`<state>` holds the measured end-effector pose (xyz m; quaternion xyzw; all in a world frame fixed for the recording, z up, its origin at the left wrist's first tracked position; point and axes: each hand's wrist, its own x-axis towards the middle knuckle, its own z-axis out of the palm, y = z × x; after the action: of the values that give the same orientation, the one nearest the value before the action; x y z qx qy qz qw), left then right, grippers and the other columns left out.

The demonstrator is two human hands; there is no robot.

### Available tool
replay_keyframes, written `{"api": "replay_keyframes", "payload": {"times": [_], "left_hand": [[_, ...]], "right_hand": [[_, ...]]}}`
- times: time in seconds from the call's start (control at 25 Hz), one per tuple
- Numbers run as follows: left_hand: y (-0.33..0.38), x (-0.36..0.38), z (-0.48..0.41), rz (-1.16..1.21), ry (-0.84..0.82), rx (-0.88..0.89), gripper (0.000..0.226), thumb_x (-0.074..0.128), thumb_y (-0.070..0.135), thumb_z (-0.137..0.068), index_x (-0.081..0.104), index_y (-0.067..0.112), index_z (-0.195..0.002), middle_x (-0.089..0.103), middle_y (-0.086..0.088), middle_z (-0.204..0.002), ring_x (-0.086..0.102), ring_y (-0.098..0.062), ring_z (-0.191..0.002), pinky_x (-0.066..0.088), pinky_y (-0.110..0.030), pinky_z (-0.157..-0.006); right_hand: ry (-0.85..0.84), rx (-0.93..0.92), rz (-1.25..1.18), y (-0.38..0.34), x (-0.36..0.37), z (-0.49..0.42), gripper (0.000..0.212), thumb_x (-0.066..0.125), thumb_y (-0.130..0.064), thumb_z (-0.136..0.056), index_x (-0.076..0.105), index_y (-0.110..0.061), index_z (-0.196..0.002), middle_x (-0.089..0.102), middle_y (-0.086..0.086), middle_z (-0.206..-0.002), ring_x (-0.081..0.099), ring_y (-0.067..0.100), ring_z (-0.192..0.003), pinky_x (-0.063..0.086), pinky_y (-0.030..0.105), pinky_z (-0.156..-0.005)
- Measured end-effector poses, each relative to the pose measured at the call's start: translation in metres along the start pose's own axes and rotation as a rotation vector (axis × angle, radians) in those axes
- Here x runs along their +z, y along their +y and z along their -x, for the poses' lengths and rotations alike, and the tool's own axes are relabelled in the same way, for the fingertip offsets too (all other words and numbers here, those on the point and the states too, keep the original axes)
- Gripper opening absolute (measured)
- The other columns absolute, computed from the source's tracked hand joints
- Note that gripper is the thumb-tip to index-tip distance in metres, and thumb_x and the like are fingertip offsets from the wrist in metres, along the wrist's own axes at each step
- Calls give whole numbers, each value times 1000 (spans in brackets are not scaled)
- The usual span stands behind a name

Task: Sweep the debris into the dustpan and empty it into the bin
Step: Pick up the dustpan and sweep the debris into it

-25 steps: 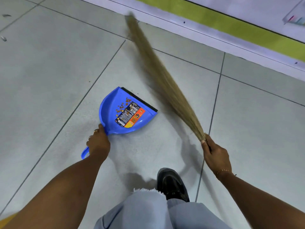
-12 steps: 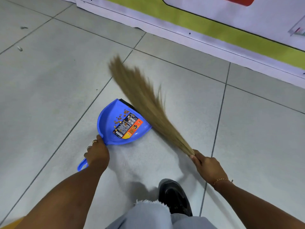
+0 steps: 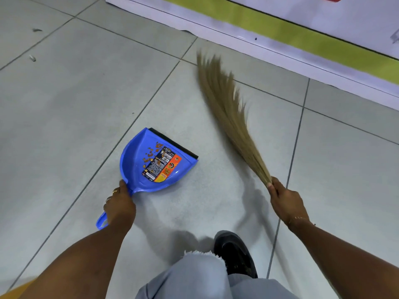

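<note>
Bright, even light; soft shadows on the floor (image 3: 194,212); broom (image 3: 226,108) motion-blurred.

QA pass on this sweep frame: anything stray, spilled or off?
Two small bits of debris lie on the floor tiles at far left, well away from the blue dustpan, which already holds orange-brown crumbs. The broom in the right hand is off to the dustpan's right, blurred. Nothing looks damaged.

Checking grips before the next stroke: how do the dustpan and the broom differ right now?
The dustpan is rigid blue plastic, sharp, resting on the floor; the broom is tan grass, motion-blurred. The left hand holds the dustpan; the right hand the broom. Both point toward the wall.
</note>
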<state>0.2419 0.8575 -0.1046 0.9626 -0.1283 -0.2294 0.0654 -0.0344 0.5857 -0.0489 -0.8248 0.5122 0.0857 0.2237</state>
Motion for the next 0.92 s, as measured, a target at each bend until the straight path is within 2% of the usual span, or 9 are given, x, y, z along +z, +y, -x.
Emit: {"api": "replay_keyframes", "payload": {"times": [0.08,0.2,0.32,0.4,0.52,0.64,0.8,0.92], "left_hand": [[-5,-1,0,-13,-2,-5,64,48,-3,-86,23,4,-144,53,-27,-121,53,-49,-105,45,-52,-90],[0,-1,0,-29,1,-23,61,46,-1,-89,21,6,-145,52,-24,-124,53,-46,-108,45,-51,-91],[6,0,0,-41,-4,-45,60,44,1,-91,20,7,-145,51,-22,-126,52,-44,-111,44,-50,-92],[6,2,1,-37,-1,-49,60,44,0,-91,20,7,-145,51,-23,-126,52,-44,-111,44,-50,-92],[4,6,5,-2,12,-56,62,47,-2,-89,21,6,-145,52,-25,-125,52,-46,-109,44,-52,-92],[0,10,12,42,22,-69,64,49,-1,-88,21,5,-145,51,-26,-127,52,-47,-110,42,-52,-95],[0,9,14,24,10,-97,62,48,0,-90,20,7,-145,50,-24,-129,51,-46,-112,42,-51,-95],[4,6,13,15,7,-113,61,47,0,-90,21,8,-144,51,-23,-128,52,-44,-112,43,-50,-94]], "right_hand": [[-61,-34,66,-3,7,-3,38,28,-37,-101,44,-24,-134,68,19,-89,62,36,-82,45,33,-68],[-164,-156,112,-12,22,4,38,29,-37,-101,43,-25,-134,60,11,-71,58,30,-68,45,32,-63],[-219,-258,100,-16,30,16,38,31,-38,-101,42,-27,-135,69,14,-79,65,32,-75,52,38,-68],[-188,-287,49,-13,26,20,38,31,-38,-101,42,-29,-136,70,10,-80,66,30,-75,53,39,-69],[-69,-250,-29,-13,20,13,40,32,-37,-101,43,-30,-138,60,3,-75,65,29,-75,48,33,-65],[-27,-175,-57,-20,22,1,40,30,-36,-101,42,-27,-138,62,8,-74,60,30,-71,45,31,-64],[-146,-141,16,-19,28,-6,40,27,-39,-101,43,-25,-136,57,4,-70,54,25,-67,42,29,-65],[-242,-199,86,-18,35,4,40,28,-41,-101,41,-26,-136,59,5,-70,56,26,-67,45,31,-65]]}}
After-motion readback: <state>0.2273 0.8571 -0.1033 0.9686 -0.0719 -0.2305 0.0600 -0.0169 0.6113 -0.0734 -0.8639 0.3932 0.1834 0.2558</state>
